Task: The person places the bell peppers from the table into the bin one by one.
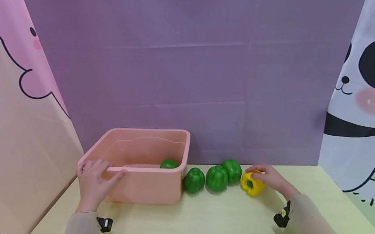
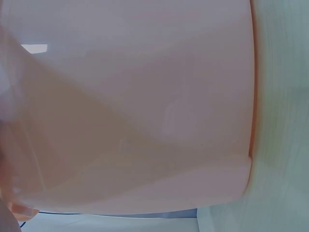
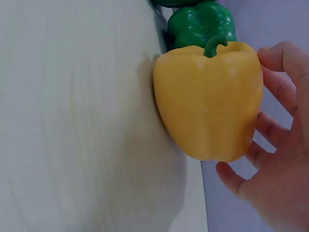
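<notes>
My left hand (image 1: 93, 183) grips the near rim of a pink plastic bin (image 1: 151, 186), its fingers over the edge. In the left wrist view the bin's smooth wall (image 2: 159, 121) fills most of the picture. A green bell pepper (image 1: 169, 164) lies inside the bin, partly hidden by the front wall. At the right, my right hand (image 1: 271, 178) holds a yellow bell pepper (image 1: 252, 184) from its far side. The right wrist view shows the thumb (image 3: 273, 55) by the top of the yellow pepper and the other fingers partly behind it.
Three green bell peppers, a left one (image 1: 194, 180), a middle one (image 1: 217, 178) and a rear one (image 1: 231, 171), stand between the bin and the yellow pepper. A purple cloth (image 1: 179, 65) hangs behind the pale wooden table (image 1: 209, 229). Cartoon-printed panels flank both sides.
</notes>
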Motion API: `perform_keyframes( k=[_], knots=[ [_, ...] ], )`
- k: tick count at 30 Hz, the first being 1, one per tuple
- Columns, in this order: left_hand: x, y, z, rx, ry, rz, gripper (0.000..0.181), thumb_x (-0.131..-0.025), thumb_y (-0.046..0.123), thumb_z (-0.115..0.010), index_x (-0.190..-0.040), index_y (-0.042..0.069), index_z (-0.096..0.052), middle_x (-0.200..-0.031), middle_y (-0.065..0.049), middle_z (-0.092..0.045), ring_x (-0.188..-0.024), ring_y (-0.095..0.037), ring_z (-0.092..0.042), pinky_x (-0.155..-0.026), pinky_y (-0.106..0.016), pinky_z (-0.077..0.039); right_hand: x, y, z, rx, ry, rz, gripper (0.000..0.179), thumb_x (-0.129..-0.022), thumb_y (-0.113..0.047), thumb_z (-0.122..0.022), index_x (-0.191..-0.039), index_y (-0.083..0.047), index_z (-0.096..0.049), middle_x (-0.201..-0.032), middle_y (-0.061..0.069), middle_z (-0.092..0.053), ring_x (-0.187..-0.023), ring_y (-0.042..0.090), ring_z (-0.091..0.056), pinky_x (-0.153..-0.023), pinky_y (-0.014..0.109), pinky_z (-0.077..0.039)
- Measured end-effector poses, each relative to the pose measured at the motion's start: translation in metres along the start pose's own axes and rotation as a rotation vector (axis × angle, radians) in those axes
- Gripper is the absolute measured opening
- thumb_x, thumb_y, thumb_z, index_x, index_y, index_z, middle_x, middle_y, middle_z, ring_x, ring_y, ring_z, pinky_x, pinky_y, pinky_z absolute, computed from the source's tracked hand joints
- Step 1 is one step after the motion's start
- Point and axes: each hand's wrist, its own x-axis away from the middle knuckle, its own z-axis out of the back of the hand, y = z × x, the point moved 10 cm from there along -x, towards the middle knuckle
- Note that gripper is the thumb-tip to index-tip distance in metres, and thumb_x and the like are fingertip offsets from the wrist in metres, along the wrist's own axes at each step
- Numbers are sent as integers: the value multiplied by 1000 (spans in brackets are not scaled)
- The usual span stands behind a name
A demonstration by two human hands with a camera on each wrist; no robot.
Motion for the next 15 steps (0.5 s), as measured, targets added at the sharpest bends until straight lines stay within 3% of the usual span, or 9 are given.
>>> perform_keyframes(
  k=[8, 15],
  knots=[
    [-1, 1, -1, 1, -14, 13, 37, -69, 42, -80, -80, 10, -63, -78, -4, -58, -81, -29, -44, -96, -59, -17, 11, 2, -1, 37, 54, -23, 28, -94, -23, -62, -115, -5, -68, -116, 11, -61, -113, 33, -47, -97, 53, -34],
    [-1, 3, 1, 11, 7, 2, 38, -69, 42, -79, -78, 10, -61, -77, -4, -59, -79, -29, -44, -94, -59, -18, 20, 3, -9, -6, 105, -79, 37, -93, -27, -64, -120, -1, -64, -119, 15, -60, -104, 27, -48, -88, 40, -40]
  ],
)
